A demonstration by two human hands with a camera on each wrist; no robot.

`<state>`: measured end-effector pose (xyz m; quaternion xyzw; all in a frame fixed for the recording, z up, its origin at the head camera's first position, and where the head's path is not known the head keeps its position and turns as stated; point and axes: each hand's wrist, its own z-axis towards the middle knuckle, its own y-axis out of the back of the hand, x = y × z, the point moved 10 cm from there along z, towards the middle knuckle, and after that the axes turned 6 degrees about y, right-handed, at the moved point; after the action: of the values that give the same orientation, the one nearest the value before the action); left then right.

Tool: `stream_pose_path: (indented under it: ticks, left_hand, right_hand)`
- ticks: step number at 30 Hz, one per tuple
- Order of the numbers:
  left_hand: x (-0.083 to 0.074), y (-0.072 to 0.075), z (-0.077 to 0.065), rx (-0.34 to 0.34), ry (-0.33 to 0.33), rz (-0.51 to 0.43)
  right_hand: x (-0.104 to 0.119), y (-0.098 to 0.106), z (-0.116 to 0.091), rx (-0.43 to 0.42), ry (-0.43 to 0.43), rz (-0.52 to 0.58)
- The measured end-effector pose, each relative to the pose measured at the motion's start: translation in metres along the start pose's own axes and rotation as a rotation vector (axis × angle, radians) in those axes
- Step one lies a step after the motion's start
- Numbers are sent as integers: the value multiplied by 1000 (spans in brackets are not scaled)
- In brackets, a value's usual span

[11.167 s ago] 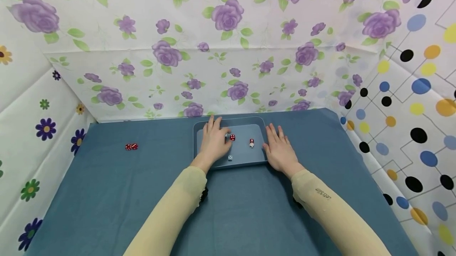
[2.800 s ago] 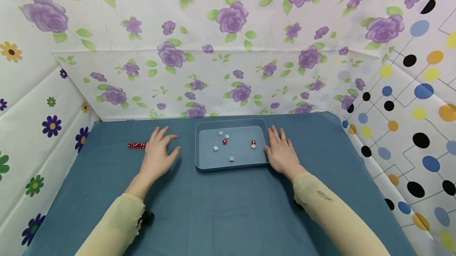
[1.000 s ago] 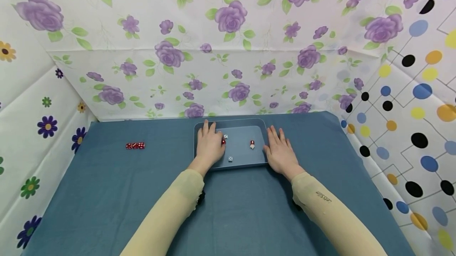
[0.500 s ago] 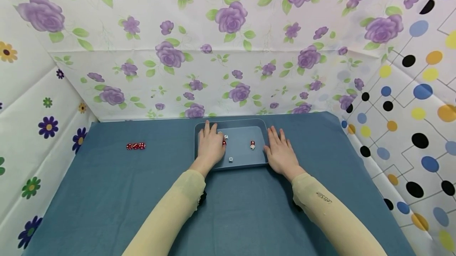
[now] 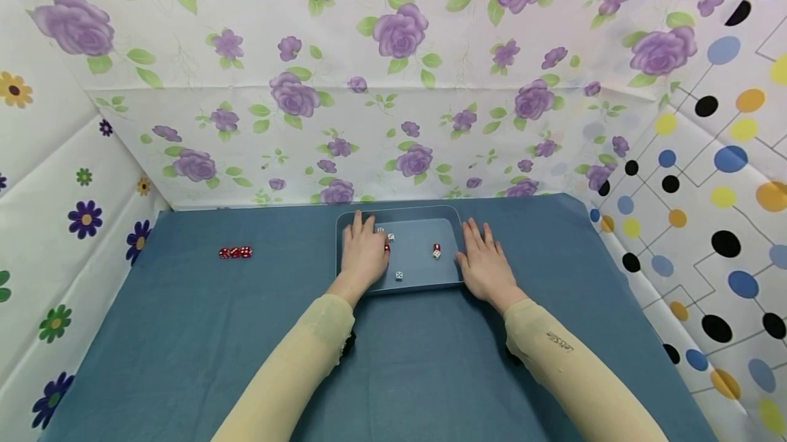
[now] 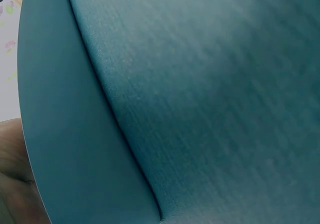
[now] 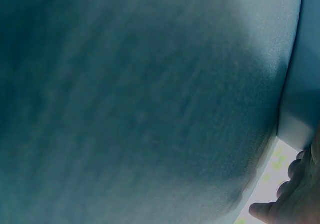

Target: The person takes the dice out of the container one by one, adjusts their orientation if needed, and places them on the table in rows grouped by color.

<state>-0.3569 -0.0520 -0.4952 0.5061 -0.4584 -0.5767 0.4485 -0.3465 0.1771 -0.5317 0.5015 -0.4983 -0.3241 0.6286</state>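
My left hand (image 5: 364,251) reaches over the left part of a shallow blue tray (image 5: 424,285). Its thumb and index finger pinch a red die (image 5: 387,248), mostly covered by the fingers. Just beyond them lie two white dice, one (image 5: 391,237) in plain sight and another (image 5: 380,229) partly covered. A white die (image 5: 399,277) sits near the tray's front. Towards its right side, a red die (image 5: 436,246) and a white die (image 5: 436,255) stand close together. My right hand (image 5: 487,261) rests flat along the tray's right rim, fingers straight.
A row of three red dice (image 5: 236,252) lies on the blue cloth (image 5: 246,333) to the left of the tray. Behind the table hangs a floral sheet (image 5: 344,128). A dotted sheet (image 5: 707,223) closes off the right side.
The red row grew from two dice to three. From beside that row, my left hand moved right into the tray and onto a red die. My right hand stayed at the rim.
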Motion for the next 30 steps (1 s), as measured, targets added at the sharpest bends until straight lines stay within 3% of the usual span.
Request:
stream_pose_path:
  ticks: [30]
  left_hand:
    - [-3,7,-2,-15,-37,-8]
  right_hand:
    - [0,0,0,10,-3,2]
